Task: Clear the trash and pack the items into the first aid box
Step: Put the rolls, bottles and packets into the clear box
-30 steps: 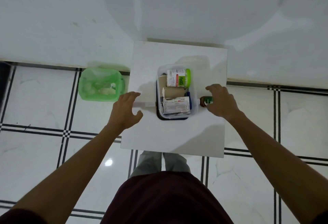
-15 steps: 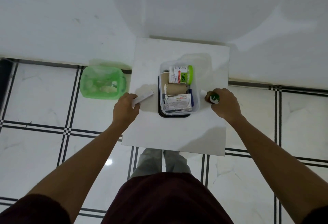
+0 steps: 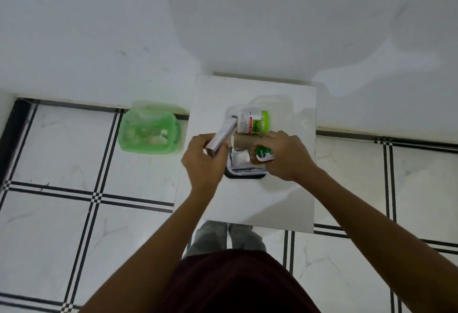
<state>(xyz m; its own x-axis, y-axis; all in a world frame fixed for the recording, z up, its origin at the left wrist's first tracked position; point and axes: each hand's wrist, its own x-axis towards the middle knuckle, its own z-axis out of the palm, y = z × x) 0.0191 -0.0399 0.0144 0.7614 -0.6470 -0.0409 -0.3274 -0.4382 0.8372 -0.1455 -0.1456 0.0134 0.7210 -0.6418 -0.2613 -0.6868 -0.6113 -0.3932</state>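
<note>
Two bare hands work over a small white table [image 3: 247, 203] that stands against a white wall [image 3: 223, 15] on a floor [image 3: 62, 213] of pale tiles with black lines. Left of the table, on the floor by the wall, sits a green bin [image 3: 148, 131] with pale scraps in it.

Near the middle of the table is the first aid box [image 3: 245, 172], a clear tub with a dark base showing at its near edge. At its far end lies a white jar [image 3: 251, 122] with a green lid, on its side. Just behind the hands a tan roll [image 3: 244, 140] lies across the box, and printed packets [image 3: 235, 161] show at the near end.

The right hand [image 3: 285, 156] is over the box, fingers closed around a small brown bottle [image 3: 260, 155] with a green label and a white cap, tipped on its side with the cap toward the left, low over the packets. Whether it touches them cannot be told.

The left hand [image 3: 203, 164] is at the box's left edge, fingers clamped on the near end of a long white tube [image 3: 221, 136]. The tube slants up and away, its far end over the box's far left corner beside the jar.
</note>
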